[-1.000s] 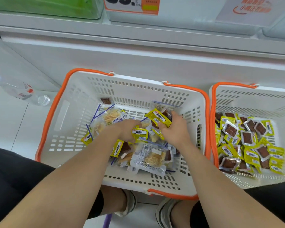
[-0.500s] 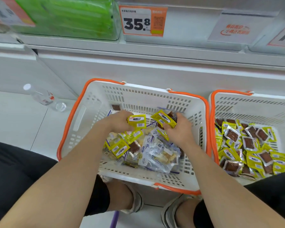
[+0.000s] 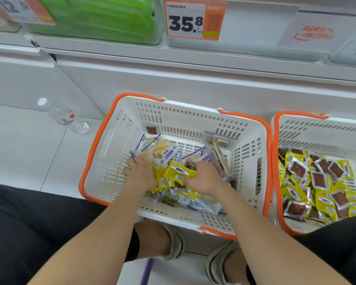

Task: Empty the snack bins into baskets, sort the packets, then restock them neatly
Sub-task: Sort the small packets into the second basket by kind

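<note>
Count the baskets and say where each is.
2. One basket sits mid-view, holding mixed packets; the second basket stands to its right, cut by the frame edge, full of yellow packets. No others show.

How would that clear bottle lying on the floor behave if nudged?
The bottle lies on its side, so it would probably roll. It looks clear and thin-walled, so it is likely light and easily dented. Whether it holds water is unclear.

We pinch a yellow packet (image 3: 180, 171) in our right hand (image 3: 203, 178). Just beyond the grip, clear blue-striped cracker packets (image 3: 158, 150) lie heaped in a white, orange-rimmed basket (image 3: 173, 118). Well right of the grip, a second basket (image 3: 317, 130) holds jumbled yellow-and-brown packets (image 3: 317, 182).
</note>
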`<move>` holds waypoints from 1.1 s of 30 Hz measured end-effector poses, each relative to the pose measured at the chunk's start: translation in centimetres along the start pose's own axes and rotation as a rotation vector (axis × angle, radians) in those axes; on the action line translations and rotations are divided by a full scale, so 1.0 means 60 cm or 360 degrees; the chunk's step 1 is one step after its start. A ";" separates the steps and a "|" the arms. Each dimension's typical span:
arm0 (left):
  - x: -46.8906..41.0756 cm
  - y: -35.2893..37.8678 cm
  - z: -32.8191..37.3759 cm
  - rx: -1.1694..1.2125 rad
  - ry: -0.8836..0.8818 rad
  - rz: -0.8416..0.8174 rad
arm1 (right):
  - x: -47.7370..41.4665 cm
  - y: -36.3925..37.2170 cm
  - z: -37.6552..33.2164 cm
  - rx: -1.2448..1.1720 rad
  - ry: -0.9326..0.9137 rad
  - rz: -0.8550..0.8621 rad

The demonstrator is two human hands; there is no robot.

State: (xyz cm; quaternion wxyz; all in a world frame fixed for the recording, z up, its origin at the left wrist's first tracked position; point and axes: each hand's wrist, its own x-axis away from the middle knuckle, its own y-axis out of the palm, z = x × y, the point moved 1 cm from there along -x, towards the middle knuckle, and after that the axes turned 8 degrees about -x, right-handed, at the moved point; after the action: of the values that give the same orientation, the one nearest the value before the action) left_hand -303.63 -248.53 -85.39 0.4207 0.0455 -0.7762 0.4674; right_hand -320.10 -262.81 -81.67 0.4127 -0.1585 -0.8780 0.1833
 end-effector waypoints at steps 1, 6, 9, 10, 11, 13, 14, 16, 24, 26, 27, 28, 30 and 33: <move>-0.008 0.003 -0.008 0.0187 -0.0077 -0.0036 | -0.005 0.017 -0.008 -0.0013 -0.0012 -0.0005; -0.027 0.009 -0.040 0.0665 -0.0099 -0.0247 | -0.036 0.088 -0.033 -0.0055 0.0013 0.0031; -0.025 0.003 -0.042 0.0947 -0.0081 -0.0177 | -0.053 0.097 -0.026 -0.0171 0.0067 -0.0081; -0.028 0.006 -0.038 0.1081 -0.0033 -0.0170 | -0.055 0.096 -0.025 -0.0213 0.0094 -0.0125; -0.025 0.001 -0.032 0.1198 -0.0008 -0.0163 | -0.058 0.094 -0.024 -0.0246 0.0101 -0.0144; -0.027 -0.004 -0.023 0.1310 -0.0020 -0.0148 | -0.063 0.092 -0.021 -0.0293 0.0081 -0.0135; -0.031 -0.003 -0.020 0.1318 -0.0027 -0.0161 | -0.063 0.090 -0.021 -0.0306 0.0063 -0.0129; -0.034 -0.003 -0.019 0.1396 -0.0065 -0.0287 | -0.067 0.090 -0.011 -0.0277 0.0040 -0.0097; -0.010 -0.033 0.007 0.1537 -0.0213 -0.0978 | -0.050 0.071 -0.010 -0.0528 -0.0012 -0.0079; -0.004 -0.033 0.012 0.1566 -0.0237 -0.1222 | -0.044 0.058 -0.001 -0.0525 -0.0013 -0.0085; 0.001 -0.035 0.016 0.1576 -0.0208 -0.1302 | -0.041 0.049 0.001 -0.0524 -0.0017 -0.0075; 0.012 -0.043 0.020 0.1594 -0.0150 -0.1353 | -0.035 0.038 -0.001 -0.0533 -0.0028 -0.0046; 0.026 -0.055 0.032 0.1700 -0.0053 -0.1388 | -0.030 0.016 0.000 -0.0550 -0.0051 -0.0030; 0.046 -0.081 0.048 0.1839 0.0055 -0.1336 | -0.020 -0.017 -0.016 -0.0485 -0.0117 -0.0014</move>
State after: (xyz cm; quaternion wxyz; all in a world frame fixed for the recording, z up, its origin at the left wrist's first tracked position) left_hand -304.93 -252.55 -80.73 0.4859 0.5488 -0.3146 0.6031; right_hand -318.75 -264.03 -81.47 0.3522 -0.2085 -0.9109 0.0519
